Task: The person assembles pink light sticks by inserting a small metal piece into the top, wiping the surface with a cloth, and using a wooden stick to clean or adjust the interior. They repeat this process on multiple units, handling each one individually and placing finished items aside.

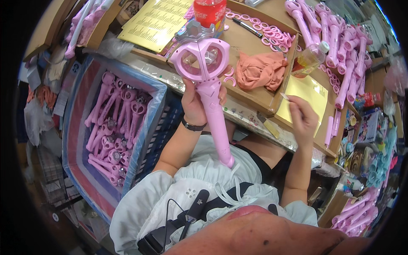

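Observation:
My left hand (pixel 194 102) grips the handle of a pink toy wand (pixel 208 80), held upright over my lap. The wand has a round hollow head with a silver crown on top, and its tail points down toward my chest. My right hand (pixel 302 117) is raised to the right of the wand and pinches a small thin pale piece (pixel 284 97) between thumb and fingers, above a yellow sheet (pixel 307 91). The two hands are apart.
A crate lined with blue plastic (pixel 78 127) at my left holds several pink wands. On the cardboard tray (pixel 272 97) lie an orange cloth (pixel 261 70), pink rings (pixel 272 34) and a pen. More pink wand parts (pixel 340 46) and a small bottle (pixel 310 59) sit at the right.

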The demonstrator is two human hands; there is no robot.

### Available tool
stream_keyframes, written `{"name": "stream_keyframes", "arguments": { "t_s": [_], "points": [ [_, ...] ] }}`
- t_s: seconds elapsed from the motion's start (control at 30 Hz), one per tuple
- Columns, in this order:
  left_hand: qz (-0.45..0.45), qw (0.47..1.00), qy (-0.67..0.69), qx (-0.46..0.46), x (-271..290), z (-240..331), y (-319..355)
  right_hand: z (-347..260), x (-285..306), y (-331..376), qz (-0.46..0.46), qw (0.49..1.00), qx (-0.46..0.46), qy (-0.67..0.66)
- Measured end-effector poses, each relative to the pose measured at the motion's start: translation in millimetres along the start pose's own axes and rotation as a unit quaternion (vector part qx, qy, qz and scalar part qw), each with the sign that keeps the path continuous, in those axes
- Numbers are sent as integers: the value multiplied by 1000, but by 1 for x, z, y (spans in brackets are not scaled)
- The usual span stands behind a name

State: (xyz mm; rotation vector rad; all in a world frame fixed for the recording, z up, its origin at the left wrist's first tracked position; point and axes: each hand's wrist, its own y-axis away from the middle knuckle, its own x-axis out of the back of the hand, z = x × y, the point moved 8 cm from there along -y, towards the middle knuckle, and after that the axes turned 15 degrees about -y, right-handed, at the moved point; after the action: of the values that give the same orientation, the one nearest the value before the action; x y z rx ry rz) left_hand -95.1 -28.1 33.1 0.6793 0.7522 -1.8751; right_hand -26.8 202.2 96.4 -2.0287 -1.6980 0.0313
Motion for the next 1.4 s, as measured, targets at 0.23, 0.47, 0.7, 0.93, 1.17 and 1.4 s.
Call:
{"name": "stream_keyframes", "arguments": {
  "t_s": [0.23,0.47,0.7,0.93,1.17,1.4],
  "points": [
    [67,993,-93,-2,-1,1,5,-77,-81,-13,-117,971,198,60],
    [49,991,-124,-26,-6,7,6,-87,-93,-19,-110,945,219,217],
    [59,986,-155,-27,-8,5,7,-92,-94,-19,-102,942,251,197],
    [51,984,-169,-29,-10,9,7,-100,-88,-16,-64,944,282,157],
    [36,972,-231,-22,-13,10,8,-99,-88,-19,-68,935,300,175],
    [36,934,-354,-42,-3,22,12,-38,-81,-22,-48,995,67,-62]
  ]
}}
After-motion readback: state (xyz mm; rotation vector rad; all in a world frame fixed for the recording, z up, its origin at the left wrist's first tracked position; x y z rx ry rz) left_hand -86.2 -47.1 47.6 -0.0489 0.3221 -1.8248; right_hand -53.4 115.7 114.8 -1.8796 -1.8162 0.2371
